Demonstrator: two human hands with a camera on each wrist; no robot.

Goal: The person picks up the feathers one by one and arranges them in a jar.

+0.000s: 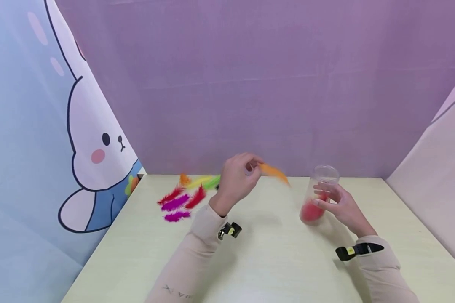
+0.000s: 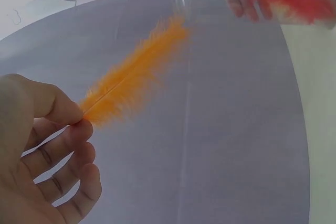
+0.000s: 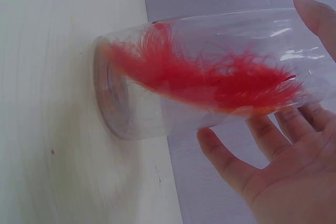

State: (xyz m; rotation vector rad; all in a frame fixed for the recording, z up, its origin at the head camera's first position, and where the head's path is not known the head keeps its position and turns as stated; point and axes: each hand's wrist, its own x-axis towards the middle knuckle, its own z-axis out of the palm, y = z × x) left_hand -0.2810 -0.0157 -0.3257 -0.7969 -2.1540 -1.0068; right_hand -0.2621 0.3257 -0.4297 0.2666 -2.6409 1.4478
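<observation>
While the left hand [image 1: 238, 179] is raised above the table [image 1: 288, 261], its thumb and index finger pinch one end of an orange feather [image 2: 131, 74], the tips meeting on the quill and the other fingers loosely bent beside them. The feather slants away from the fingertips, its far end pointing toward the clear jar [image 3: 210, 30] but well apart from it in the head view. The right hand [image 1: 339, 206] holds this jar from the side, thumb on one face and fingers spread along the other, set as far apart as the jar is wide. Inside the jar lie fluffy red feathers [image 3: 220, 85], with an orange edge [image 3: 257, 110] showing along their underside; their number is hard to tell. The jar leans slightly in the head view, its mouth upward, and whether its base touches the table is unclear. On the person's left, a loose group of feathers lies on the table: a yellow feather [image 1: 198, 182] and a green feather [image 1: 212, 182] near the back edge, a small orange tuft [image 1: 184, 180] next to the yellow one, then two red feathers [image 1: 196, 197] and two magenta feathers [image 1: 175, 203] nearer the front. Each wrist carries a black strap [image 1: 358, 250] over a pale sleeve [image 1: 189, 256].
</observation>
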